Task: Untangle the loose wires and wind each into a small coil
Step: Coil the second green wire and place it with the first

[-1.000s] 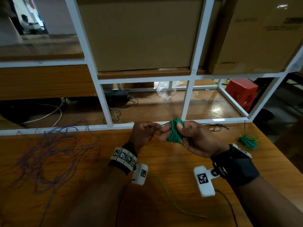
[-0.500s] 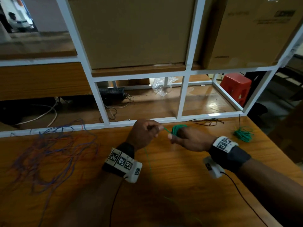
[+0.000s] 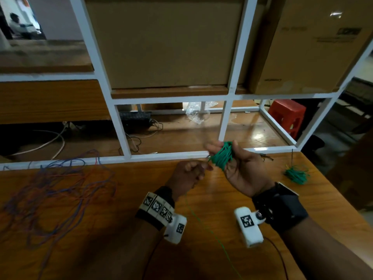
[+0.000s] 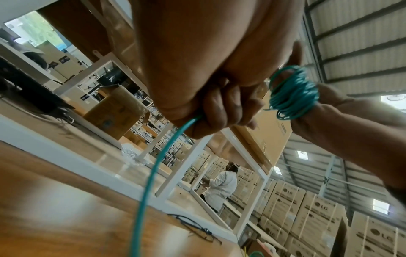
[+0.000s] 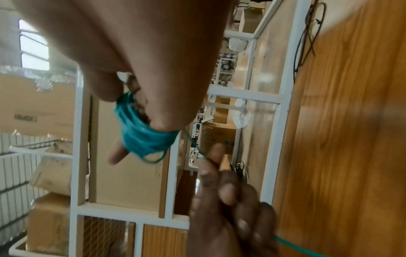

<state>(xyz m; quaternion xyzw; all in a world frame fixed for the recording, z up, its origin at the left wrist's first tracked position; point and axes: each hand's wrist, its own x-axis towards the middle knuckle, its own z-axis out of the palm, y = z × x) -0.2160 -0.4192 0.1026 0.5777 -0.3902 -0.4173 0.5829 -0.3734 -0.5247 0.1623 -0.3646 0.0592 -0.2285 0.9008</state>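
Far left on the wooden table (image 3: 201, 249): a loose tangle of blue and red wires (image 3: 54, 190), spread flat, well apart from the hands.

Centre: left hand (image 3: 186, 174) held above the table, fingers curled, pinching the green wire (image 3: 212, 233) between thumb and fingers; the free length trails from the fist down toward the near table edge.

Just right of it: right hand (image 3: 242, 170), palm up, fingers through the green coil (image 3: 222, 157), whose turns wrap around them. A short run of wire links the coil to the left hand's pinch.

Far right: a second green bundle (image 3: 296, 174) lies on the table. White frame (image 3: 161, 155) runs behind everything.
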